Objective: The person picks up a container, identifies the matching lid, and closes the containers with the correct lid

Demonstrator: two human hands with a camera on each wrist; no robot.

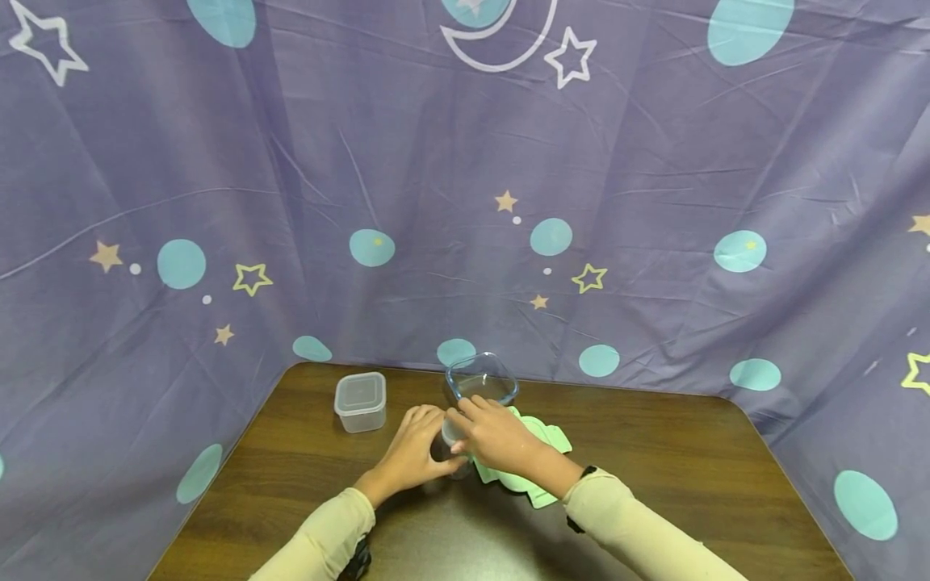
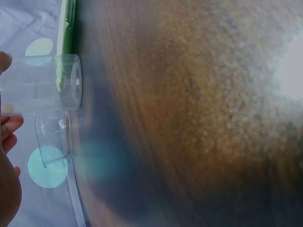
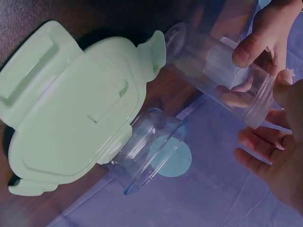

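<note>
A clear cylindrical jar stands upright on the table, between the two hands. My left hand grips its side, thumb on the near face and fingers seen through the far wall. Over the whitish top of the jar is my right hand, its thumb and fingers spread around the clear lid at the rim. Beside the jar, partly under the right arm in the head view, lies a light green snap-on lid with side flaps. Behind it sits a clear glass container.
A small square translucent container with its lid on stands at the back left of the brown wooden table. A purple patterned curtain hangs close behind the table's back edge and around both sides.
</note>
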